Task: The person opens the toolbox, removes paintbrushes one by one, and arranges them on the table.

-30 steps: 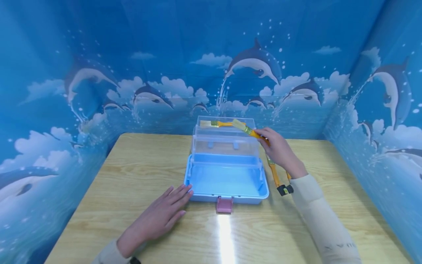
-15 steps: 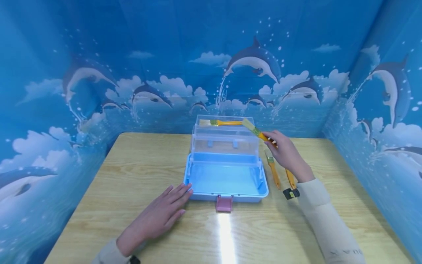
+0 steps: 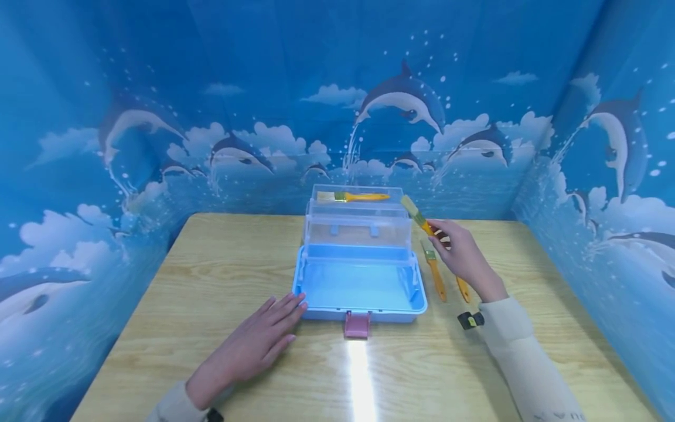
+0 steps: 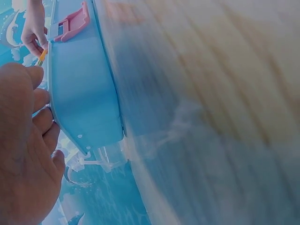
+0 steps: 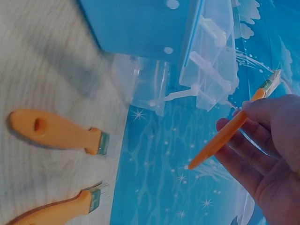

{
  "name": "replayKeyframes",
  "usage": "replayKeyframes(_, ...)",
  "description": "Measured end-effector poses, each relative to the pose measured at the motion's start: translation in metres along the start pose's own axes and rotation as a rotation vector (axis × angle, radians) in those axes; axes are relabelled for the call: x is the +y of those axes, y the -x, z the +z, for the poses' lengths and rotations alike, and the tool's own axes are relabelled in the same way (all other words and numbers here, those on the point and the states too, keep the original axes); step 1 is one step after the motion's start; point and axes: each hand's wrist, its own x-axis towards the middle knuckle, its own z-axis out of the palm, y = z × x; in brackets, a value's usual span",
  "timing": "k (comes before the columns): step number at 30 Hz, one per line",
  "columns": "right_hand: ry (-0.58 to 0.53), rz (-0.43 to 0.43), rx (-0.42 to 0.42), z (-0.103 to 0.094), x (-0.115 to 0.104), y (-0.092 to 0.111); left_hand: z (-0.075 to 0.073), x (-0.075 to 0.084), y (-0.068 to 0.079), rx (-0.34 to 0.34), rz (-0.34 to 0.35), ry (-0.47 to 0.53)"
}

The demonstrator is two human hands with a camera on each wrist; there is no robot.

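A flat paintbrush (image 3: 412,207) with pale bristles and an orange handle is pinched between the thumb and fingers of my right hand (image 3: 464,252), bristles pointing up and left. That hand is above the table, right of an opened blue box (image 3: 364,287) with clear tiered trays (image 3: 358,227). Across the topmost tray lies another paintbrush (image 3: 364,197). Two more, a near paintbrush (image 3: 435,276) and one partly hidden paintbrush (image 3: 463,289), rest on the table beside the box. My left hand (image 3: 253,340) has extended fingers, their tips at the box's front left corner.
A pink latch (image 3: 357,326) hangs down at the box's front. The wooden table (image 3: 232,264) ends at a blue dolphin-print curtain (image 3: 253,88) behind and at both sides. Near the right cuff is a small black wrist device (image 3: 470,320).
My right hand has drawn the held paintbrush rightward and slightly nearer, away from the top tray. The paintbrush lying in that tray is now fully uncovered. My left hand has stayed put.
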Motion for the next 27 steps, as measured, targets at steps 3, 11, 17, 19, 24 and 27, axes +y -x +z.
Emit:
replayKeyframes(3,-0.021,0.011,-0.001,0.001,0.003,0.003,0.000,0.000,0.000,0.005,0.006,-0.002)
replayKeyframes(11,-0.039,0.054,-0.010,0.003,0.013,0.015,0.001,0.000,0.001,0.040,0.019,-0.018)
replayKeyframes(17,-0.024,0.057,0.007,0.005,0.022,0.025,0.001,0.000,0.001,0.054,0.022,-0.019)
replayKeyframes(19,-0.016,0.062,0.014,0.006,0.026,0.029,0.001,0.001,0.001,0.054,0.023,-0.019)
replayKeyframes(24,-0.005,0.076,0.025,0.006,0.037,0.040,0.002,0.001,0.001,0.045,0.021,-0.018)
replayKeyframes(27,-0.010,0.080,0.029,0.006,0.042,0.046,0.001,0.001,0.001,0.050,0.021,-0.025)
